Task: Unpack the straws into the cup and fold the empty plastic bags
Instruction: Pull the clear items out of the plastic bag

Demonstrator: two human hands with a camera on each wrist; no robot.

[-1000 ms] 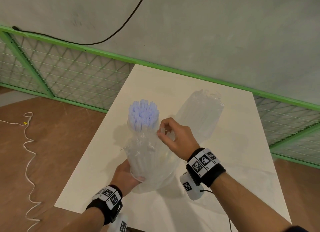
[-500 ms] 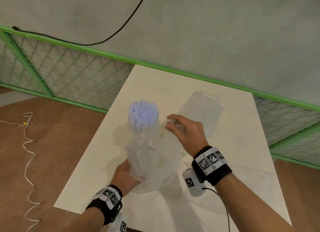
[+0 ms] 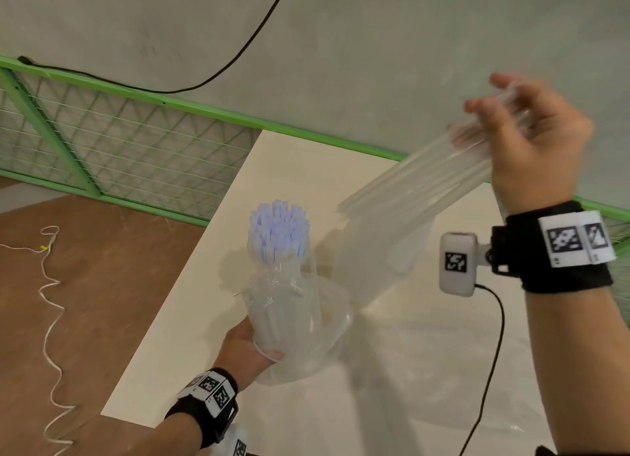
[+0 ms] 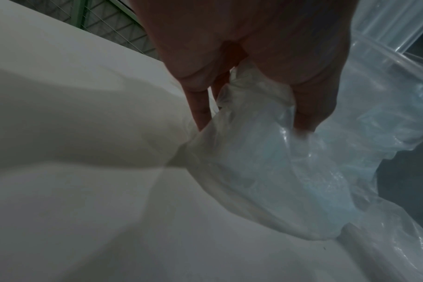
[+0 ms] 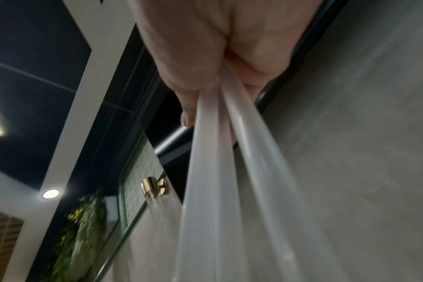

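A bundle of straws with bluish-white tips (image 3: 279, 230) stands upright in crinkled clear plastic inside a clear cup (image 3: 329, 333) on the white table. My left hand (image 3: 266, 351) grips the base of this plastic wrap (image 4: 254, 137). High at the right, my right hand (image 3: 484, 121) grips one end of a bunch of translucent straws (image 3: 419, 179), which slants down to the left. Its lower end hangs over a clear bag (image 3: 385, 251) lying behind the cup. The same translucent straws (image 5: 217, 171) show in the right wrist view, running out from my curled fingers (image 5: 188, 116).
The white table (image 3: 191, 319) has its left edge close to the cup. Flat clear plastic (image 3: 460, 370) lies on the table's right half. A green mesh fence (image 3: 119, 148) and grey wall stand behind. A white cord (image 3: 51, 285) trails on the brown floor.
My right hand left the top of the standing bundle, reached to the bag behind it, then rose up and to the right with a bunch of clear straws. The left hand stayed put.
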